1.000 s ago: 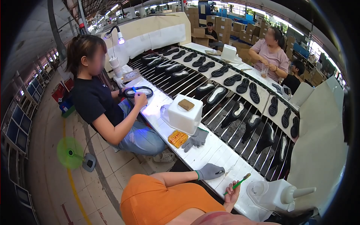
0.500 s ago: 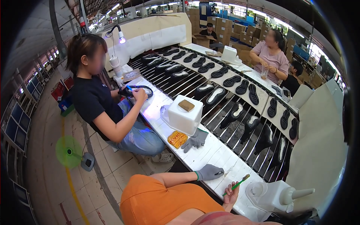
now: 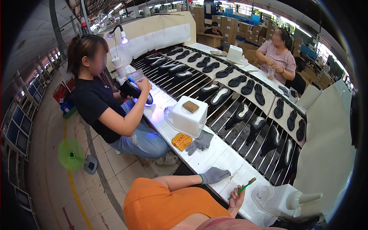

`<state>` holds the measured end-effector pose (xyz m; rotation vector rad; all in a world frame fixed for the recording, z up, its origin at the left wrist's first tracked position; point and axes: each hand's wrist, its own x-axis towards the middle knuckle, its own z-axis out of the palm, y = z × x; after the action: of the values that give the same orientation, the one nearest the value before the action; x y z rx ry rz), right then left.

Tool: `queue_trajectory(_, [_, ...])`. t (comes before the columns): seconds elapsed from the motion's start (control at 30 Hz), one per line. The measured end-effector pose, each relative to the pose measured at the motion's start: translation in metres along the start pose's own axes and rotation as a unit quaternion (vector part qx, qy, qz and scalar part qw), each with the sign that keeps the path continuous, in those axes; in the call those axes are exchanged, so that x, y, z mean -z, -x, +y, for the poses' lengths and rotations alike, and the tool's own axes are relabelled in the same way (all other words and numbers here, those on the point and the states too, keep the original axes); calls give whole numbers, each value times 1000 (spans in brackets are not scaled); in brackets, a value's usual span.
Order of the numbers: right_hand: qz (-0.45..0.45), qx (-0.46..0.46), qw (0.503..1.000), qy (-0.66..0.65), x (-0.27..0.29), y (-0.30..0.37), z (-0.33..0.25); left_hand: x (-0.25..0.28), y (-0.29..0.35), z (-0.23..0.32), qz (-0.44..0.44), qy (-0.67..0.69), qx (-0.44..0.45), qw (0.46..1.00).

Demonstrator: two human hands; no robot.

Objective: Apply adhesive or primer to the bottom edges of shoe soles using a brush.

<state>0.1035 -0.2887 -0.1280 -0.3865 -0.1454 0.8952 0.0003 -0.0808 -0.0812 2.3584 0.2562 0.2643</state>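
My left hand (image 3: 215,175), in a grey glove, lies on the white worktable (image 3: 226,188) with its fingers stretched forward and nothing seen in them. Bare, my right hand (image 3: 236,198) is closed around the green handle of a toothbrush (image 3: 245,186), whose yellowish bristle head points up and away. Just right of that hand is a white plastic bottle (image 3: 281,199) with a nozzle, a small clear cup (image 3: 264,193) at its side. Beyond my left hand lie a loose grey glove (image 3: 200,142) and an orange-yellow packet (image 3: 181,142).
A roller conveyor (image 3: 245,134) carries black shoe uppers (image 3: 220,96) and a row of black soles (image 3: 247,88). A white container (image 3: 189,117) topped by a brown block stands ahead. At left a co-worker (image 3: 99,96) handles a black shoe under a lamp (image 3: 124,39); another person (image 3: 278,57) sits across.
My left hand's fingers look a little straighter; my right hand holds the toothbrush as before. The co-worker at left has tilted the shoe upright and raised a hand to it.
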Motion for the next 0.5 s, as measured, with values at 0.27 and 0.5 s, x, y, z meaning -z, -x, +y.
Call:
queue_trajectory(0.27, [25, -4, 1000, 2, -1, 3, 1, -2, 0, -9, -26, 31, -32, 999])
queue_trajectory(0.5, [31, -7, 999, 6, -3, 1, 0, -6, -1, -7, -11, 16, -10, 1000])
